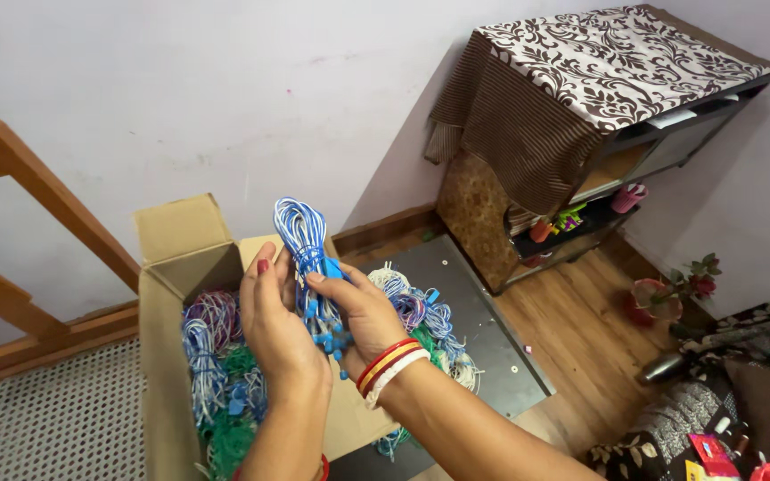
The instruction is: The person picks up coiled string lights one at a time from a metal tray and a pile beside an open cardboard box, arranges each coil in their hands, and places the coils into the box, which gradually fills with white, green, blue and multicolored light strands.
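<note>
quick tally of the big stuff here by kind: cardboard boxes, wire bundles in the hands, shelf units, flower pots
cardboard box: 1
blue and white wire bundle, held by left hand and right hand: 1
cloth-covered shelf unit: 1
flower pot: 1
total: 4
The loose bundles inside the box are too tangled to count.

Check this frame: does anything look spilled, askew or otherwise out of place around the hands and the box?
Mostly orderly. Both hands, left hand and right hand, hold a blue-and-white wire bundle above the open cardboard box. One oddity: a pile of similar bundles lies outside the box on the dark board rather than inside.
</note>
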A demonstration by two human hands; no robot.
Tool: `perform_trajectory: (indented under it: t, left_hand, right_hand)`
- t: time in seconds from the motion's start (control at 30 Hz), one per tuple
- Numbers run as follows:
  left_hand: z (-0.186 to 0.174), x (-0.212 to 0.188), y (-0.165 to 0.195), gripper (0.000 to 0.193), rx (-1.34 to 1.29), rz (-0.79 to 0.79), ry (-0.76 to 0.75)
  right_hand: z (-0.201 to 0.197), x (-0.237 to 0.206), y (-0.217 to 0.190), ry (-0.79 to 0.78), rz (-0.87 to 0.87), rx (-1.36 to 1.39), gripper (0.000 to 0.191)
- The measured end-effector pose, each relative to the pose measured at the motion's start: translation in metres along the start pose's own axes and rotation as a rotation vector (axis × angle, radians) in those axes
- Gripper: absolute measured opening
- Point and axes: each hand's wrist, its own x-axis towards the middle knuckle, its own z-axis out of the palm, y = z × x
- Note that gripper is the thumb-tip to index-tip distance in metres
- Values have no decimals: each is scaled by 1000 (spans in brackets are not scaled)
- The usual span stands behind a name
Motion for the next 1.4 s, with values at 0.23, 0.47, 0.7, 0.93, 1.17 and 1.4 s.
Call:
perform_trajectory:
  t: [0.23,0.47,0.7,0.93,1.17,1.4]
  left_hand:
    - [-30,8,16,48,-2,-15,-12]
    - [-67,22,23,45,77,18,-17]
    - [-126,61,33,44,219,204,56]
    - [-188,92,27,47,294,159,19]
    - [-217,104,17,45,601,213,-25]
    - [-232,113,12,37,762,314,-30]
  right_hand:
    - [12,2,32,-36,-45,-19,31]
    - [26,2,54,120,-47,-183,41]
    - [29,21,65,162,-58,-196,42]
    - [24,51,93,224,-3,-345,43]
    - [20,70,123,248,52,-480,45]
    - [22,75,137,269,73,-471,47]
